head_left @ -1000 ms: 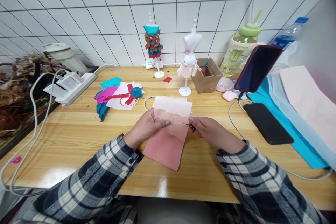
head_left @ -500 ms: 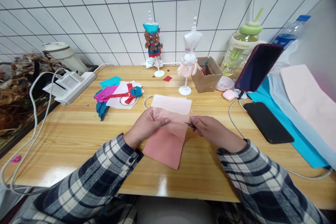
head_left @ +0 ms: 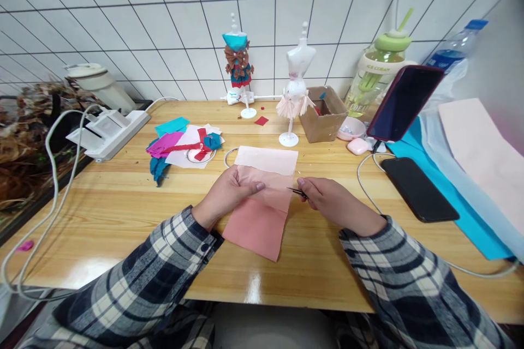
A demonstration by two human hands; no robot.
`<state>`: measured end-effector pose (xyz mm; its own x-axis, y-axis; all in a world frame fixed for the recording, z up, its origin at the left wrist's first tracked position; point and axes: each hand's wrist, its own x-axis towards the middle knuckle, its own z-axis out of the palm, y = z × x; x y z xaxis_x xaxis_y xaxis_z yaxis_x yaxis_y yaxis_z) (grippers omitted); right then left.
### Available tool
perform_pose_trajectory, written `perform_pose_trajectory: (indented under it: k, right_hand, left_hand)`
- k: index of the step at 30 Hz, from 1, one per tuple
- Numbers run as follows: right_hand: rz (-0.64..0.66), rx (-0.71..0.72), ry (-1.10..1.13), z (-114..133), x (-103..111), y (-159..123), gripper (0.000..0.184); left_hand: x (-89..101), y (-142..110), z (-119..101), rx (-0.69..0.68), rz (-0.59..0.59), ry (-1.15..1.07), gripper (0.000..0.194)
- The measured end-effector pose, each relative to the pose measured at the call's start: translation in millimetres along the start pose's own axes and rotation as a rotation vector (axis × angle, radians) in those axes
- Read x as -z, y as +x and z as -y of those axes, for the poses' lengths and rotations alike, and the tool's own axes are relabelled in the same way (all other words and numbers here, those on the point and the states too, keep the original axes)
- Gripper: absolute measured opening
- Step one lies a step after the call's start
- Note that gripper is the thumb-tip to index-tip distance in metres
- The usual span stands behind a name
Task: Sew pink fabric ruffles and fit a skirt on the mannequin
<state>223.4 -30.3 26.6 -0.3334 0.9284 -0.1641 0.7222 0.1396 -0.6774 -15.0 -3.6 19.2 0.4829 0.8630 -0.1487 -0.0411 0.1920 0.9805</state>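
My left hand point(head_left: 233, 191) is closed on the left side of a pink crepe paper sheet point(head_left: 257, 229), its thumb lying across the upper face. The sheet runs from pale pink at the top to deeper rose at the bottom, with a crease across it. In my right hand point(head_left: 327, 199) I grip small dark scissors point(head_left: 297, 192), whose pointed tips meet the sheet's right edge; the handles are hidden by my fingers. Beyond the sheet stands a white mini mannequin point(head_left: 300, 65) wearing a pale pink paper skirt point(head_left: 293, 104).
A dressed mannequin point(head_left: 237, 62) stands at the back, near a cardboard box point(head_left: 324, 122). Coloured paper scraps point(head_left: 166, 145) lie left, beside a power strip point(head_left: 108, 131). To the right are a propped phone point(head_left: 403, 103), a flat phone point(head_left: 420, 190), a drink bottle point(head_left: 379, 73) and blue sheets point(head_left: 483, 234).
The scissor blades look slightly further apart at the sheet's right edge. The whole view has shifted a little; both hands keep their hold.
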Motion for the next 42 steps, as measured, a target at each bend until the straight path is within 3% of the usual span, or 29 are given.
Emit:
perform_pose_trajectory:
  k: [42]
  right_hand:
    - [0.022,0.004,-0.002,1.0,-1.3,0.4,0.052]
  left_hand:
    - [-6.7,-1.4,0.3,-0.023,0.012,-0.029,0.047]
